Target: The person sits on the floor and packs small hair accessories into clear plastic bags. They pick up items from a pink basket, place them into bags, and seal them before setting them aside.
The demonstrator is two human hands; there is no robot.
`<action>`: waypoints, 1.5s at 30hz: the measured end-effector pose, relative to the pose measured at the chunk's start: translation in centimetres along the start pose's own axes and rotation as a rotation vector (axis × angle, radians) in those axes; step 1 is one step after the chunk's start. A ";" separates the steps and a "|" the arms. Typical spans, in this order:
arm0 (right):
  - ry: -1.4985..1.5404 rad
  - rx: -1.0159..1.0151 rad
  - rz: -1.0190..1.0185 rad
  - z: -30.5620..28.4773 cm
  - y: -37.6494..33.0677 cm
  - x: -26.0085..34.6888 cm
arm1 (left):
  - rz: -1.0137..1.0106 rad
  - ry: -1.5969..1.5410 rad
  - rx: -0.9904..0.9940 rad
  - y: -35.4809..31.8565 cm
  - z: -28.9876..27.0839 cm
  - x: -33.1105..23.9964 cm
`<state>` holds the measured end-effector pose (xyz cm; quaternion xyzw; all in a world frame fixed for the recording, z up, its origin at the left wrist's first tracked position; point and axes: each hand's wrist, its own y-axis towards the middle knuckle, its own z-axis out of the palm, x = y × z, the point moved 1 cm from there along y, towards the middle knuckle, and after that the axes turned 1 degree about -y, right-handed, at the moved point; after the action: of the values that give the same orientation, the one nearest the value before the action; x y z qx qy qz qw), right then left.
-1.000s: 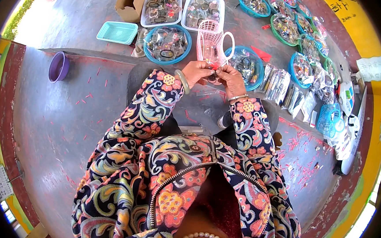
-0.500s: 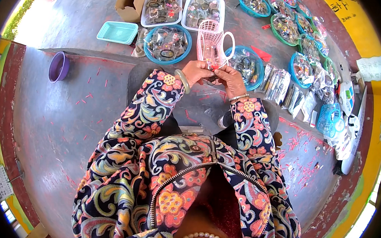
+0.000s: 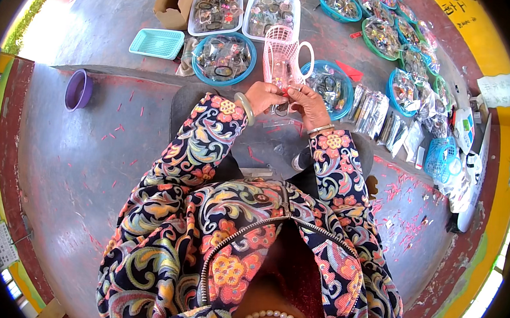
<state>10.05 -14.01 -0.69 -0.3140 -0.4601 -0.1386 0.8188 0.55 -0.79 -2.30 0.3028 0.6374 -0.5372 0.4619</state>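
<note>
Worn grey floor (image 3: 89, 165) spreads on every side of the fingers (image 3: 302, 95), dotted with thin red scraps (image 3: 142, 111), thickest to their right on the near side. A step edge (image 3: 125, 74) crosses the floor, running left from near the fingers. Far left and beyond them, strong daylight floods a bright opening (image 3: 51, 26) with greenery (image 3: 25, 23) outside; glare shines on the floor to their left. Far right and beyond stands a yellow wall (image 3: 479, 44) with dark writing and a pale sheet (image 3: 501, 92). Bright windows (image 3: 481, 305) glow far right, well nearer the wearer than the fingers.
</note>
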 end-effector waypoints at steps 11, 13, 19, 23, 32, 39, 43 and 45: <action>0.039 -0.085 -0.063 -0.3 0.1 -0.4 | 0.155 0.072 0.057 0.5 0.1 0.8; 0.065 -0.087 -0.056 0.0 -0.2 0.0 | 0.152 -0.076 0.057 0.1 0.7 0.2; 0.026 -0.095 -0.083 -1.4 0.7 -0.9 | 0.144 -0.254 0.017 -0.7 0.5 -0.9; 0.106 -0.104 -0.071 -0.6 0.1 -0.1 | 0.117 -0.176 0.101 -0.6 0.3 -0.8; 0.088 -0.104 -0.078 -1.8 0.8 -0.8 | 0.164 -0.148 0.121 0.0 0.4 0.0; -0.067 -0.123 -0.171 -1.1 0.6 -0.5 | 0.130 -0.103 0.161 1.6 -0.1 2.0; -0.182 -0.152 -0.284 -0.9 0.7 -0.7 | 0.080 -0.224 0.199 0.8 0.4 0.9; -0.188 -0.161 -0.285 -0.6 0.5 -0.6 | 0.058 -0.207 0.201 0.6 0.3 0.6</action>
<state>10.39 -14.03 -1.64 -0.3217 -0.5620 -0.2596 0.7164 0.91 -0.98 -3.12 0.3090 0.5203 -0.6133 0.5076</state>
